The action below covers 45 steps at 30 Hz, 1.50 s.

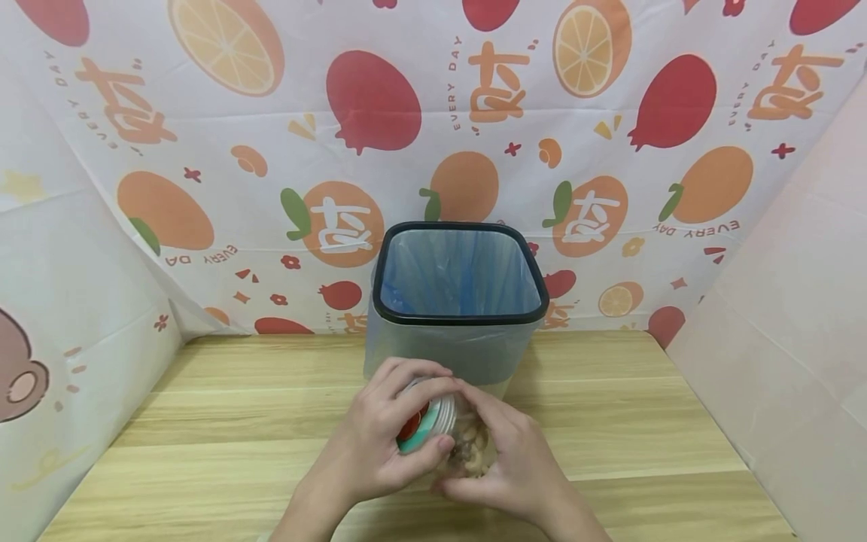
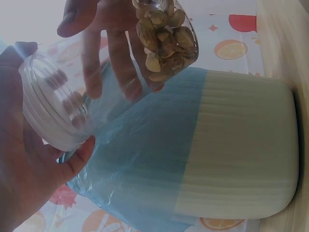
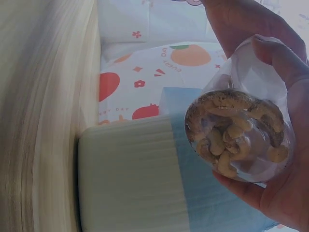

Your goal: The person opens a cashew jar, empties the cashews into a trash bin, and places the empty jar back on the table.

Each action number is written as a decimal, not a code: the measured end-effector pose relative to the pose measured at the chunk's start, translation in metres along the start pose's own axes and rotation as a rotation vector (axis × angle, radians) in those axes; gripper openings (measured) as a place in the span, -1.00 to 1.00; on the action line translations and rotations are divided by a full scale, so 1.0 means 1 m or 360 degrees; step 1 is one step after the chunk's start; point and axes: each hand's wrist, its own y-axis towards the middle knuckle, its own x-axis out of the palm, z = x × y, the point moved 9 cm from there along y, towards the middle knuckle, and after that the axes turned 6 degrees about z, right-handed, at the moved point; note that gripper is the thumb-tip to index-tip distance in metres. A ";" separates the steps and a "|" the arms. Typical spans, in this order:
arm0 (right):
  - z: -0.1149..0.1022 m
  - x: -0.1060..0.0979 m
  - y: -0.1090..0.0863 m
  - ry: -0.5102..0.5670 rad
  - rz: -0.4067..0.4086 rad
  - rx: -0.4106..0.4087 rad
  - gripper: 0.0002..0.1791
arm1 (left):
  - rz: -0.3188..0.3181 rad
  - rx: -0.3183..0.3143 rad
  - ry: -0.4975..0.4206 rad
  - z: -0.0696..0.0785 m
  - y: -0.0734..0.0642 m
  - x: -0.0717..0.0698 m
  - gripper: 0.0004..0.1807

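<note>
A clear plastic jar of cashews (image 1: 472, 444) lies tilted between both hands in front of the bin, raised off the table. My left hand (image 1: 379, 433) grips the jar's lid (image 1: 425, 430), which has a green and red top, with fingers over it and thumb below. Around the jar's body curls my right hand (image 1: 518, 455). The right wrist view shows the jar's round base, with cashews (image 3: 227, 140) gathered there. In the left wrist view, the clear ridged rim (image 2: 55, 104) sits inside the left hand's grasp. Whether the lid is loose cannot be told.
Directly behind the hands stands a waste bin (image 1: 440, 350) with a black rim and a blue bag liner (image 1: 467, 278). It rests on a wood-grain table (image 1: 237, 421). Fruit-printed cloth (image 1: 379, 98) hangs behind, and pale cloth walls rise at both sides.
</note>
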 end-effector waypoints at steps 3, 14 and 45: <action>0.001 0.001 0.000 -0.0028 0.0001 0.0009 0.09 | -0.0007 -0.0037 0.0010 -0.002 -0.001 0.000 -0.59; 0.003 0.000 0.000 0.0012 -0.0007 0.0029 0.06 | -0.0045 0.0021 -0.0003 0.001 0.000 0.000 -0.49; -0.008 -0.008 0.004 -0.0045 0.0174 -0.0136 0.09 | 0.0114 0.0059 -0.0016 0.007 0.004 -0.005 -0.51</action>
